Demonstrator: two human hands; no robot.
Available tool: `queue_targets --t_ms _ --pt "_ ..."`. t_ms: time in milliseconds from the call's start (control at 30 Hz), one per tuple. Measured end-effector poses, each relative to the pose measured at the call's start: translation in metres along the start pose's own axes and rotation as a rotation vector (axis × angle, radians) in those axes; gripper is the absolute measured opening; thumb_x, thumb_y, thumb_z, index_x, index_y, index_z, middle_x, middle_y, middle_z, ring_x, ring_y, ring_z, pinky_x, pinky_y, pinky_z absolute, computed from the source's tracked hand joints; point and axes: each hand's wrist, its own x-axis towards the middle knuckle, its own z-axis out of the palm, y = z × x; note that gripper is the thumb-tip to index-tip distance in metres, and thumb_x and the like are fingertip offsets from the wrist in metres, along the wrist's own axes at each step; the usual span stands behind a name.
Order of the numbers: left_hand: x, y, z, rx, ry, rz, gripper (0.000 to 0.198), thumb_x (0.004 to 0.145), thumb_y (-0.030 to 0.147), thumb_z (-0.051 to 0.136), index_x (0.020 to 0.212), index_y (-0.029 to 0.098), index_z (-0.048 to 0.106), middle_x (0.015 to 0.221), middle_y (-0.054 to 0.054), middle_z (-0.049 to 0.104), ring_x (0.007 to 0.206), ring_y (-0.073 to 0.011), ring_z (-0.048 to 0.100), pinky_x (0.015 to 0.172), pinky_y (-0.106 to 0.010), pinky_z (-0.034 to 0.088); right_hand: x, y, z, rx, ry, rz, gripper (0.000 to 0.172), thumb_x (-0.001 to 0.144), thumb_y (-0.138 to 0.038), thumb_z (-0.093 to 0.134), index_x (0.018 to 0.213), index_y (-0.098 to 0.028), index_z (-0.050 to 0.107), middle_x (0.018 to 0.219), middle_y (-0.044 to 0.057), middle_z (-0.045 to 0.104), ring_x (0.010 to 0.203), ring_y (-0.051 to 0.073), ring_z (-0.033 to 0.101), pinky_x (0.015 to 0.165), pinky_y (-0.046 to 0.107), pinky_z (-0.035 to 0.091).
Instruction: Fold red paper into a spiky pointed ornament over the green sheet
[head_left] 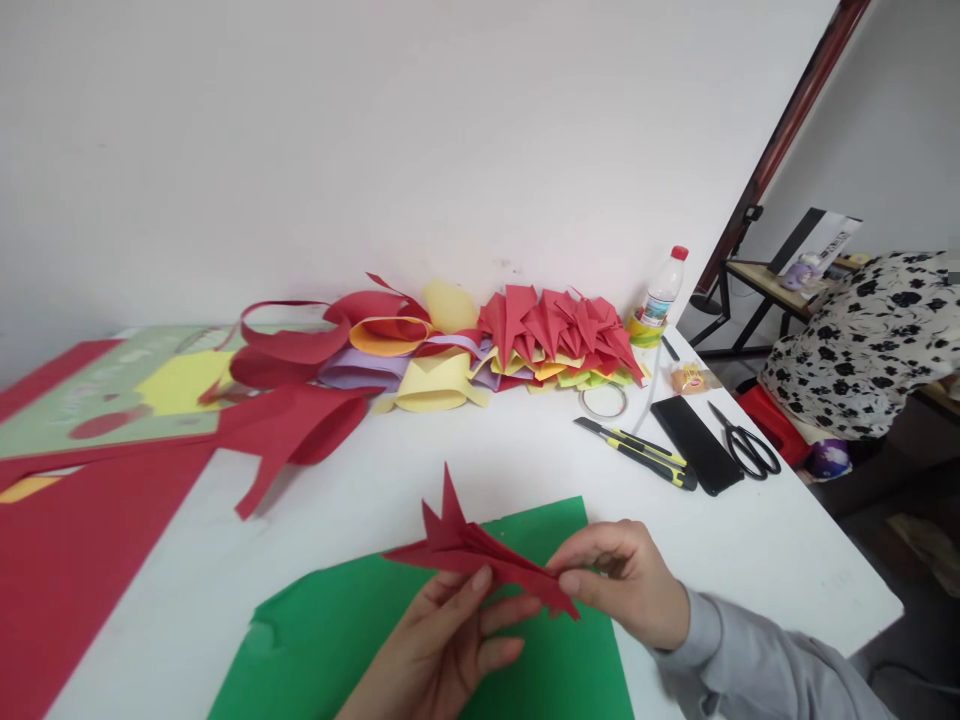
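A folded red paper shape (465, 552) with several pointed tips is held above a green paper sheet (330, 625). My left hand (457, 635) grips its underside near the middle, thumb in front and the lower fingers spread apart. At the right end of the folded paper, my right hand (630, 580) pinches the edge between thumb and forefinger. The green sheet lies on the white table, partly hidden under my left hand.
Red folded paper pieces (555, 325) and curled paper shapes (435, 380) line the wall. On the right lie a utility knife (645, 455), a black phone-like slab (696, 445), scissors (750, 450) and a tape roll (602, 401). A bottle (664, 290) stands behind; a person in patterned clothing (862, 340) is beyond the table.
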Motion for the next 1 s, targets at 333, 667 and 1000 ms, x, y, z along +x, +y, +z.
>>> queue_targets --t_ms 333,667,1000 --pt "-0.0015 0.0002 0.0036 0.028 0.12 0.07 0.022 0.058 -0.001 0.083 0.067 0.014 0.069 0.072 -0.004 0.078 0.066 -0.0224 0.076 0.048 -0.02 0.06 0.0002 -0.0053 0.002 -0.312 0.049 -0.299 0.013 0.075 -0.023 0.075 0.088 -0.02 0.075 0.076 0.005 0.074 0.065 0.016 0.066 0.064 0.028 0.056" --pt "-0.0019 -0.001 0.0032 0.026 0.055 0.088 0.027 0.045 0.012 0.093 0.064 0.014 0.074 0.071 -0.004 0.079 0.065 -0.0229 0.075 0.047 -0.02 0.06 0.0011 -0.0035 0.0048 -0.469 0.189 -0.245 0.005 0.078 -0.023 0.07 0.076 -0.021 0.074 0.063 0.001 0.072 0.057 0.014 0.066 0.056 0.023 0.054" --pt "-0.0021 -0.0011 0.004 0.045 0.066 0.067 0.024 0.048 0.011 0.091 0.065 0.014 0.075 0.072 -0.005 0.078 0.065 -0.022 0.075 0.05 -0.021 0.06 0.0016 -0.0013 0.0058 -0.487 0.34 -0.241 0.013 0.075 -0.015 0.065 0.086 -0.021 0.063 0.088 0.004 0.072 0.071 0.015 0.062 0.069 0.028 0.052"
